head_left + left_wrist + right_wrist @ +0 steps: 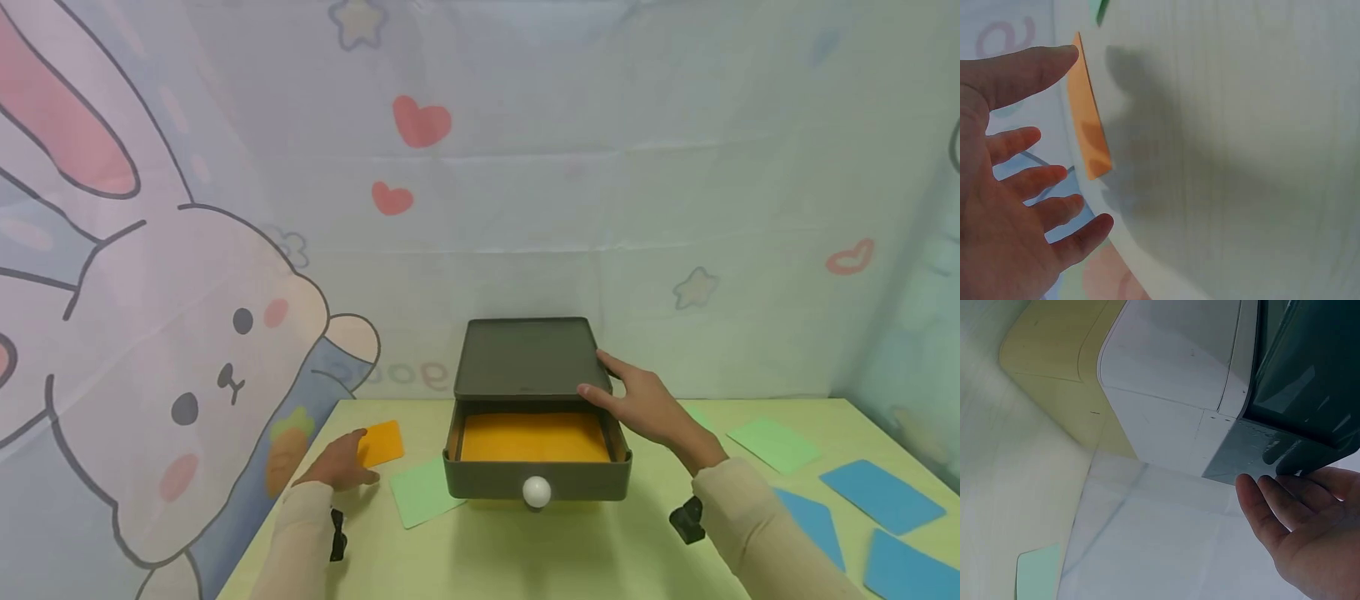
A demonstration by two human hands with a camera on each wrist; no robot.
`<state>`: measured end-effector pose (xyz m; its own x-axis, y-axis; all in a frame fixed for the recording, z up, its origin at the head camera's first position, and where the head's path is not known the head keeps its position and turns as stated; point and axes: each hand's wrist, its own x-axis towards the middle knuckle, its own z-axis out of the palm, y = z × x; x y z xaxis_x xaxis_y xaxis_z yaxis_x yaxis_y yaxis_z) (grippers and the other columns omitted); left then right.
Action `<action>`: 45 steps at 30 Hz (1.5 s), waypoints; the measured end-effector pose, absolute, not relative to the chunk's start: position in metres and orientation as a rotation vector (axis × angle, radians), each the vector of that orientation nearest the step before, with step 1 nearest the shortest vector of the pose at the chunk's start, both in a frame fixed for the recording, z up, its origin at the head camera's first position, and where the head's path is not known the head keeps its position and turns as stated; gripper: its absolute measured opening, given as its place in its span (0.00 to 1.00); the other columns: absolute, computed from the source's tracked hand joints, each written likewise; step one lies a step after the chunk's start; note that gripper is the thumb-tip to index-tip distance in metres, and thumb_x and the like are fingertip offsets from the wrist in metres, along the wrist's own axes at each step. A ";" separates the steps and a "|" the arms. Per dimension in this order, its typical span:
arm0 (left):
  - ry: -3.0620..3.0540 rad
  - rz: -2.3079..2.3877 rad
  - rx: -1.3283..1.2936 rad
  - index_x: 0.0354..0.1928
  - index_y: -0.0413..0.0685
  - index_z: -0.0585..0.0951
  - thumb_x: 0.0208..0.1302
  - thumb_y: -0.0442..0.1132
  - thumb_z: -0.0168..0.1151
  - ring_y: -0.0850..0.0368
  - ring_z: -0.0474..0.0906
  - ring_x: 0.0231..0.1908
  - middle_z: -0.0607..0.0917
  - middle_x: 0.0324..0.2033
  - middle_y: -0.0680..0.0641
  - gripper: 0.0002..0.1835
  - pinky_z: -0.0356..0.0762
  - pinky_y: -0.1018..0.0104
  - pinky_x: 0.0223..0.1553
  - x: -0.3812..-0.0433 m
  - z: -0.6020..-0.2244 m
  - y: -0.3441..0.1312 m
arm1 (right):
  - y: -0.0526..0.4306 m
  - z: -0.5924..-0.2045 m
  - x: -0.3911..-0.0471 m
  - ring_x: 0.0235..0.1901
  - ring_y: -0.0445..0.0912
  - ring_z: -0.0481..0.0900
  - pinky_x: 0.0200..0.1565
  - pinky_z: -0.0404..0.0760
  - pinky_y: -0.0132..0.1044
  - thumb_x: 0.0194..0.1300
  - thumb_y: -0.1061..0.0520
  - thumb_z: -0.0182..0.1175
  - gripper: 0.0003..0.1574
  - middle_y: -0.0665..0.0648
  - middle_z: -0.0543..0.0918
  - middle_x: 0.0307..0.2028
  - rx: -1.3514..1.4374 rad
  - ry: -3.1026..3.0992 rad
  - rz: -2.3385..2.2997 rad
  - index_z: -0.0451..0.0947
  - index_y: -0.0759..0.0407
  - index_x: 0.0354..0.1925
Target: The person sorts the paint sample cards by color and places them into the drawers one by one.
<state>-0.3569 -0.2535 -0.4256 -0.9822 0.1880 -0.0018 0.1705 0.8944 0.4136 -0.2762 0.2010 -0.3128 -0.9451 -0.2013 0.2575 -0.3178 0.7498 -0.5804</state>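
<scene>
A drawer box with a dark grey top (528, 358) stands mid-table. Its upper drawer (487, 481) is pulled out and has a round white knob (536, 492). Flat orange sheets (535, 437) line the drawer's bottom; how many I cannot tell. My right hand (641, 404) rests at the box's right front corner, thumb on the top's edge; in the right wrist view its fingers touch or nearly touch the dark side panel (1247, 450). My left hand (341, 462) hovers over the table's left side with spread fingers holding nothing, beside an orange card (1089, 125).
A green card (426, 493) lies left of the box. To the right lie another green card (776, 444) and several blue cards (883, 496). White and yellow tiers show below the dark one in the right wrist view. A printed curtain (525, 208) hangs behind the table.
</scene>
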 end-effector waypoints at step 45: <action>3.031 0.475 0.242 0.72 0.38 0.64 0.50 0.52 0.70 0.28 0.75 0.57 0.74 0.61 0.27 0.50 0.68 0.22 0.51 -0.379 -0.448 -0.270 | 0.201 -0.314 -0.274 0.74 0.67 0.59 0.71 0.63 0.65 0.72 0.36 0.53 0.51 0.69 0.59 0.76 0.403 -2.740 0.987 0.52 0.65 0.78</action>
